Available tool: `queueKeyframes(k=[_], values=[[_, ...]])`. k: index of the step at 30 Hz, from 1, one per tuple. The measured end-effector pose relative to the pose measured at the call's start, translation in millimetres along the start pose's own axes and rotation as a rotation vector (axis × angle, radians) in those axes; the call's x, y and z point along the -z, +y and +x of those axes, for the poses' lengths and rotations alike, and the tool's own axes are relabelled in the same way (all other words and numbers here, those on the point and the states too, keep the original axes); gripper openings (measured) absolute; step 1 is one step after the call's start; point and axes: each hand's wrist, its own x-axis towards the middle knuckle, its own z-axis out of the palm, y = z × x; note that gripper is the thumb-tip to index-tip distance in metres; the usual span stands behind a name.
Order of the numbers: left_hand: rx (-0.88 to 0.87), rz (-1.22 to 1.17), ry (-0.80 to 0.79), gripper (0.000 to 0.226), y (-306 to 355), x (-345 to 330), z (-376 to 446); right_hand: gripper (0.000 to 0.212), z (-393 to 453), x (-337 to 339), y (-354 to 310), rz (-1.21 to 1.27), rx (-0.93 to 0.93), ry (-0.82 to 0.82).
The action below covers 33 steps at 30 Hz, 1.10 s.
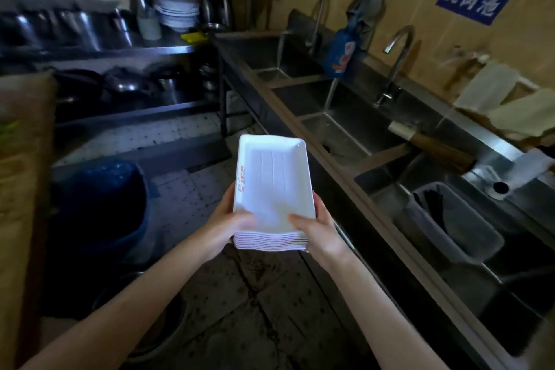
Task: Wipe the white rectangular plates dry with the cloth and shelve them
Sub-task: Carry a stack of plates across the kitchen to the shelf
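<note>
steel sinks (pixel 345 126), tiled floor (pixel 192 189), plate stack (pixel 271 186)

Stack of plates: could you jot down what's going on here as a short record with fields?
held: stack of white rectangular plates, nested, carried above the floor
left hand: grips the stack's near left corner, thumb on the top plate
right hand: grips the near right corner likewise
cloth: not in either hand
ahead: metal shelves with pots and bowls
right side: steel sinks, water running from two taps
</note>
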Motion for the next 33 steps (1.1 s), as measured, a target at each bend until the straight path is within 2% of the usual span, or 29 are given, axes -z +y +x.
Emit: queueKeyframes(k=[5,8,14,17,23,33], values=[[-0.008,-0.031,0.102,0.078,3,39,44,0.088,64,-27,-12,-0.027,-0.037,-0.059],[-0.042,-0.057,0.096,0.086,12,67,72,0.090,104,-49,-25,-0.028,-0.047,-0.063],[-0.081,-0.079,0.111,0.106,41,125,133,0.065,181,-87,-57,-0.063,-0.036,-0.104],[-0.080,-0.080,0.121,0.107,50,149,164,0.070,220,-100,-68,-0.055,-0.048,-0.103],[-0.069,-0.122,0.140,0.094,74,179,236,0.074,308,-115,-94,-0.112,-0.081,-0.114],[-0.048,-0.135,0.292,0.107,123,233,371,0.076,484,-142,-154,-0.200,-0.155,-0.269]])
